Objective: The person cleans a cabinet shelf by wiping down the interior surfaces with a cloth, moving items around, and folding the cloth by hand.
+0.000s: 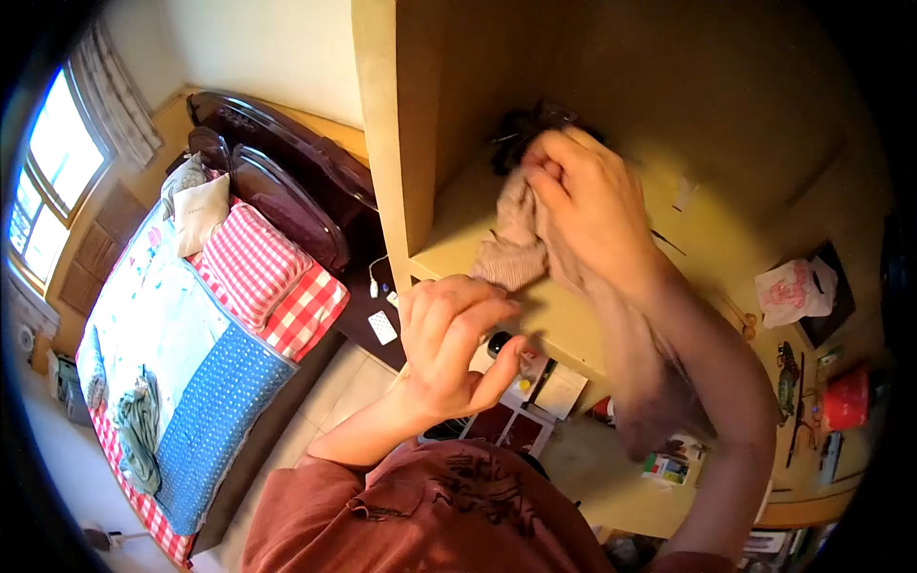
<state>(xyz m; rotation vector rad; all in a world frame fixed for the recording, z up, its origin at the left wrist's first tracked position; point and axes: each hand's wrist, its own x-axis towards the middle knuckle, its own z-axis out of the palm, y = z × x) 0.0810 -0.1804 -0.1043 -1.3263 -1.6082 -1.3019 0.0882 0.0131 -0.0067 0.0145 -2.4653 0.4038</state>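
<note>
My right hand pinches a beige-brown knitted cloth, perhaps a sock, above a pale wooden shelf. The ribbed end of the cloth hangs toward my left hand, and another stretch of similar fabric trails down beside my right forearm, blurred at its lower end. My left hand is held lower and to the left, fingers curved and thumb apart, with nothing in it. Behind my right hand, a dark bunched item lies at the back of the shelf.
A bed with checked pillows stands on the left. The cabinet's upright panel rises near the middle. At the right are a plastic bag, a red container and small tools. Below the shelf are boxes and papers.
</note>
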